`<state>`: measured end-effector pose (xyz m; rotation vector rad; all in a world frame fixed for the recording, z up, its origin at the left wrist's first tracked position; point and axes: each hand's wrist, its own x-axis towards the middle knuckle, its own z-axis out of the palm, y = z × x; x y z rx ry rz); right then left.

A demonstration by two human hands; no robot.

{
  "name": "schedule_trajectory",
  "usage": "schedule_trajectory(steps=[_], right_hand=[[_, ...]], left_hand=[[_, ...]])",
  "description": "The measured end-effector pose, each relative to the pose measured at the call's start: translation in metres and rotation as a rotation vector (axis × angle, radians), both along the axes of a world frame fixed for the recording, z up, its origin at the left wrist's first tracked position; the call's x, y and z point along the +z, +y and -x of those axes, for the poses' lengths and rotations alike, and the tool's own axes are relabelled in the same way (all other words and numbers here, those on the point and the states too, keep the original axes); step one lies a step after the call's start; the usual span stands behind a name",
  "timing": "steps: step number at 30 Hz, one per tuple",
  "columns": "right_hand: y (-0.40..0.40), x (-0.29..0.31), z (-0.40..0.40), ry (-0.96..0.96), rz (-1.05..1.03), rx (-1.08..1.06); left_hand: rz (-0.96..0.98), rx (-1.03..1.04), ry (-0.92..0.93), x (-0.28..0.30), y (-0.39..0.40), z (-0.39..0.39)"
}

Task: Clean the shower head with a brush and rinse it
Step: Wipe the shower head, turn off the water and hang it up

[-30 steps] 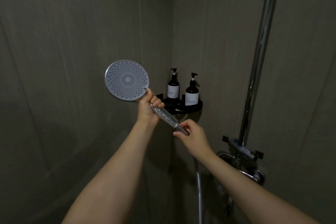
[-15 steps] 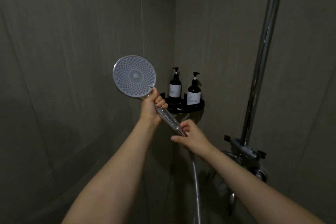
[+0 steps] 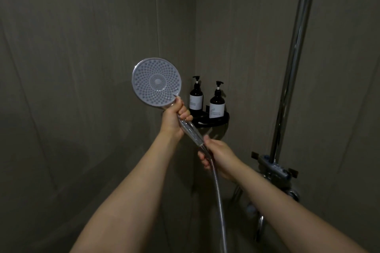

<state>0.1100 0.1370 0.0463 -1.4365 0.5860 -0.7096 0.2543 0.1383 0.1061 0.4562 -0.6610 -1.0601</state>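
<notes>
A round shower head [image 3: 156, 81] with a dotted spray face points toward me, tilted up to the left. My left hand [image 3: 174, 118] grips the top of its clear handle, just under the face. My right hand [image 3: 218, 154] is closed around the bottom of the handle where the metal hose [image 3: 220, 201] joins it. The hose hangs down from there to the bottom edge. No brush is in view.
Two dark pump bottles [image 3: 217, 101] stand on a black corner shelf [image 3: 223, 122] right behind my hands. A chrome riser pole [image 3: 294, 57] runs up the right wall above the mixer valve [image 3: 275, 167]. Grey tiled walls meet in the corner.
The shower head and both hands have drifted right and slightly down in view. My right hand has closed more firmly around the handle's bottom end, and more hose shows below it.
</notes>
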Motion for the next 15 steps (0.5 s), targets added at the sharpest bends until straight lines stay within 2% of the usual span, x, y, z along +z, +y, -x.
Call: schedule_trajectory(steps=[4,6,8,9,10,11,13,14,15], right_hand=[[0.002,-0.009,0.003,0.349,0.633,-0.355],[0.007,-0.015,0.005,0.397,0.828,-0.509],[0.008,-0.019,0.003,0.339,0.919,-0.56],[0.007,-0.017,0.001,0.301,0.886,-0.548],[0.006,-0.013,0.001,0.257,0.769,-0.489],[0.005,-0.007,0.001,0.196,0.545,-0.376],[0.005,0.002,0.006,-0.006,-0.039,-0.069],[0.003,0.004,0.009,-0.059,-0.195,0.023],[0.001,0.004,0.011,-0.058,-0.21,0.063]], left_hand=[[-0.004,0.035,0.055,-0.008,-0.002,-0.002],[-0.004,0.042,0.094,-0.01,-0.003,-0.001],[0.001,0.034,0.113,-0.008,-0.005,0.002],[0.006,0.025,0.111,-0.007,-0.005,0.002],[0.011,0.014,0.103,-0.006,-0.005,0.002],[0.015,0.002,0.093,-0.004,-0.004,0.002],[0.022,-0.018,0.082,-0.004,-0.003,0.003],[0.026,-0.024,0.081,-0.004,-0.003,0.004],[0.028,-0.027,0.079,-0.004,-0.002,0.004]])
